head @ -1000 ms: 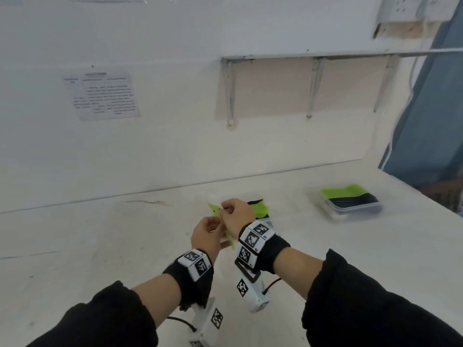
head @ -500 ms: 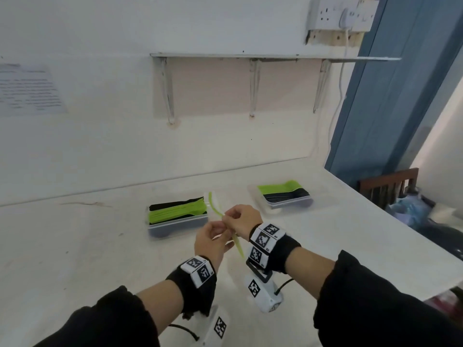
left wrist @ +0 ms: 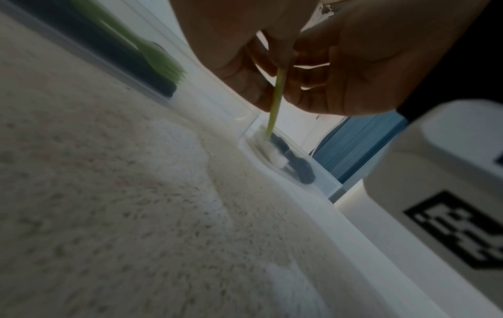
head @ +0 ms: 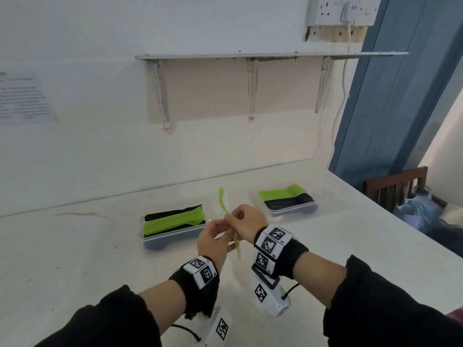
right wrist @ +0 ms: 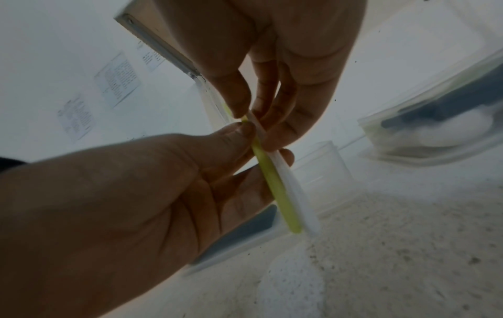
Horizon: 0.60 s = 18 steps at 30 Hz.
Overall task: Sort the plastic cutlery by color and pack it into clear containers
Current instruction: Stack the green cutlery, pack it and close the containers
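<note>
Hands meet above the table: my left hand [head: 213, 240] and right hand [head: 246, 222] both pinch 1 green piece [head: 223, 204]. I should part it cleanly from the white piece [right wrist: 292, 193], then drop it with matching greens.

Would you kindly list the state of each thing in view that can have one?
Left hand: pinching the green piece.
Right hand: pinching the green piece too.
Green piece: held in the air, above the table.
Left container: open, green and black cutlery inside.
Right container: open, green and black cutlery inside.
Wall plug: plugged in.
</note>
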Motion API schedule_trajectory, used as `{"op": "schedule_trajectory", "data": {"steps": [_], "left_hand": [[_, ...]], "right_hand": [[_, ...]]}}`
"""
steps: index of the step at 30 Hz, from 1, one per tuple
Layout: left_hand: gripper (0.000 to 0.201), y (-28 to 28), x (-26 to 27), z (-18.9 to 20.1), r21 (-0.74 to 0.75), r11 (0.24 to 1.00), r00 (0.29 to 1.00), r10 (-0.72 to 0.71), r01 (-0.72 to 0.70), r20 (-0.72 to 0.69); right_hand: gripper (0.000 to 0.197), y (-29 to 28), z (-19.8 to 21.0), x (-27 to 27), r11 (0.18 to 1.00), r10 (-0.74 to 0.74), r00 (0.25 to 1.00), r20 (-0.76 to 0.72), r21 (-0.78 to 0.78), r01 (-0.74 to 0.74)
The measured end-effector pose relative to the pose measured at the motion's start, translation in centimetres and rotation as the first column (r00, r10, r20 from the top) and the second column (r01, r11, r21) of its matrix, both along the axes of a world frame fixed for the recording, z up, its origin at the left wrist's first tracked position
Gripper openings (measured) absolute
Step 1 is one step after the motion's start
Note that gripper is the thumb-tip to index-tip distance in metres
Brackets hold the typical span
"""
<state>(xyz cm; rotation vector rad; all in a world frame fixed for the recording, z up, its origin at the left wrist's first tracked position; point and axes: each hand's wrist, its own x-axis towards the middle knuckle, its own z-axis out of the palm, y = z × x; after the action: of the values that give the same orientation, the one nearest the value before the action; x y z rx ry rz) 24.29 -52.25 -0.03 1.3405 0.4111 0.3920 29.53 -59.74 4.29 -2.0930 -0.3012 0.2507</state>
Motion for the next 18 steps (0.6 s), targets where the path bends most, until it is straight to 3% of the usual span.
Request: {"op": "schedule_trajectory", "data": {"steps": [5,10,14,18], "left_hand": [[0.018,-0.2,1.4,-0.7,0.112,0.994,1.000,-0.015,0.017,-0.024],[0.025,-1.0,3.2,-0.6,0.119,0.991,0.997,-0.051,0.058,-0.063],[0.016,-2.5,4.2,-0.4,0.059,0.998,0.999,-0.031,0.033,-0.042],[0.016,-4.1,4.9,0.1,-0.028,0.999,0.999,-0.032,0.032,-0.008]], "right_hand": [[0.021,-0.9,0.1,1.5,0.998,0.031,0.998,0.046,-0.061,-0.028],[0.018,-2.1,0.7,3.8,0.993,0.065,0.998,0.026,-0.100,-0.062],[0.027,-3.1,1.1,5.3,0.978,0.176,0.984,-0.019,-0.110,-0.177],[0.010,-4.4,0.7,6.3,0.989,0.138,0.990,0.002,-0.062,-0.138]]}}
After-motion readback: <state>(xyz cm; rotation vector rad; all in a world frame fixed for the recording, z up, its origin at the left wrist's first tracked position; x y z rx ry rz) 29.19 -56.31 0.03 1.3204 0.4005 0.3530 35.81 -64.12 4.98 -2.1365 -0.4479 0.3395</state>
